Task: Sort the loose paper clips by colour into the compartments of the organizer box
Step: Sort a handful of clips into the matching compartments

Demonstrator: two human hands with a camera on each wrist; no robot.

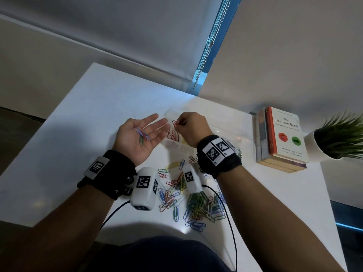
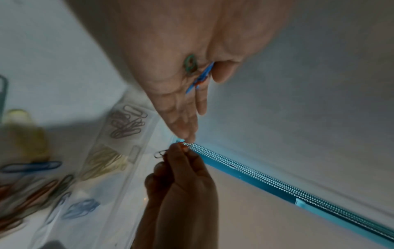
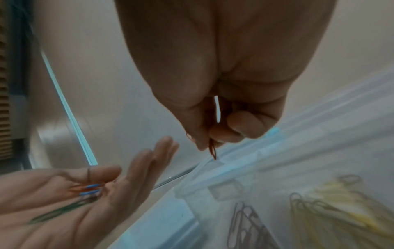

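Observation:
My left hand [image 1: 140,134] lies palm up with straight fingers, and a few blue, green and red clips [image 1: 142,135] rest on the palm; the same clips [image 2: 197,74] show in the left wrist view. My right hand [image 1: 191,127] pinches a red paper clip [image 1: 174,123] between thumb and fingertip above the clear organizer box [image 1: 225,134]; the red paper clip [image 3: 212,150] hangs from the pinch. Red clips [image 1: 172,134] lie in the compartment below it. Yellow clips [image 3: 341,207] fill another compartment. A loose pile of mixed clips [image 1: 192,199] lies on the white table near me.
A stack of books [image 1: 280,138] and a potted plant [image 1: 337,138] stand at the right of the white table [image 1: 88,124]. A bead chain [image 1: 210,42] hangs from the blind at the back. Wrist camera cables [image 1: 229,222] trail across the pile.

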